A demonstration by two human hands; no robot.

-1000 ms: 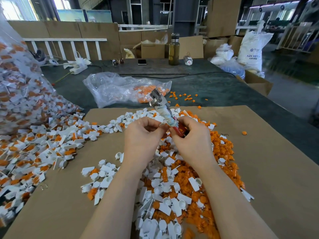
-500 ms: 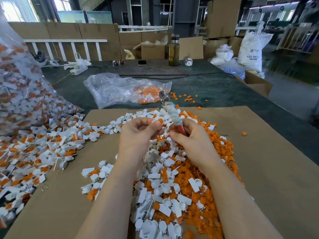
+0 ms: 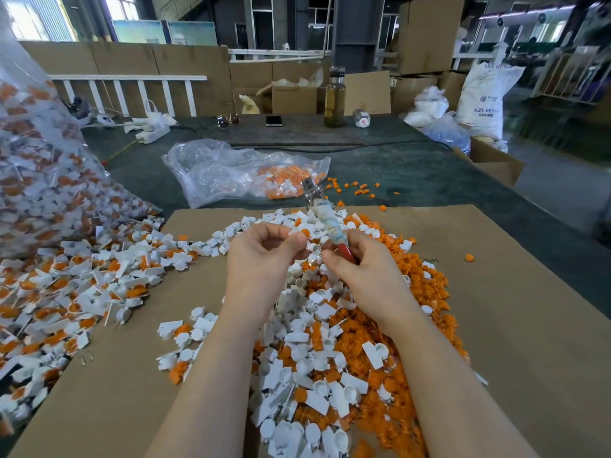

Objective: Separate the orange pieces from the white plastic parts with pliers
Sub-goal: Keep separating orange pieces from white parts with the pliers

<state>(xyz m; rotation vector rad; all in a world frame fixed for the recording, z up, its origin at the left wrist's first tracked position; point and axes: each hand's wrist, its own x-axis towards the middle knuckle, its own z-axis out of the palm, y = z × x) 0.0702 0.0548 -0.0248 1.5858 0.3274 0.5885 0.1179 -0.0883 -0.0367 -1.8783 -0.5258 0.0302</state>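
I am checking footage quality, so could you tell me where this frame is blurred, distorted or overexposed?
Head view: the pliers head is motion-blurred, while both hands and the pile of white and orange parts look sharp; wide-angle distortion bends the cardboard sheet edges; the upper-left window is blown out.

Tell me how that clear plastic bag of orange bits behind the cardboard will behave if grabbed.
The bag looks crumpled and thin, so probably floppy. It seems mostly empty, so likely light. Its mouth seems open near the spilled orange bits, so more may fall out.
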